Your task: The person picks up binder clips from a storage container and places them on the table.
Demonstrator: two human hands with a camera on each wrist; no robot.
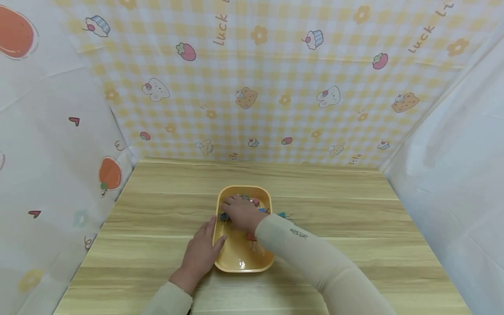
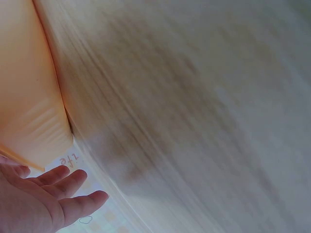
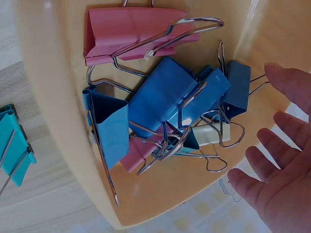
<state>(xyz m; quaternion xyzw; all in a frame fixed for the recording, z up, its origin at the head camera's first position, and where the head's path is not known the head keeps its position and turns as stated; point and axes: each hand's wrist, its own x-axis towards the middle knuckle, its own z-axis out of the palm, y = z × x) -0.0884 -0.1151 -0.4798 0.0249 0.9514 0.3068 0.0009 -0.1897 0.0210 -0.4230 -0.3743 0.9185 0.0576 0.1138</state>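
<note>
A yellow-orange plastic bin [image 1: 244, 270] stands on the table, with several binder clips inside. My left hand [image 1: 201, 251] rests against the bin's left side, its thumb over the rim and its other fingers extended outside. My right hand [image 1: 242, 214] is inside the bin's far part, above the clips. In the right wrist view its fingers are spread and hold nothing, the thumb close to a dark blue binder clip [image 3: 238, 87]. Beside that lie a large pink binder clip [image 3: 138, 31], a blue binder clip [image 3: 160, 99], a light blue binder clip [image 3: 112, 128] and a white binder clip [image 3: 209, 133].
A teal binder clip [image 3: 17, 145] lies on the table just outside the bin's right wall. The wood-grain table [image 1: 346, 197] ends at a patterned yellow-check cloth [image 1: 267, 122] at the back. White cloths hang on both sides.
</note>
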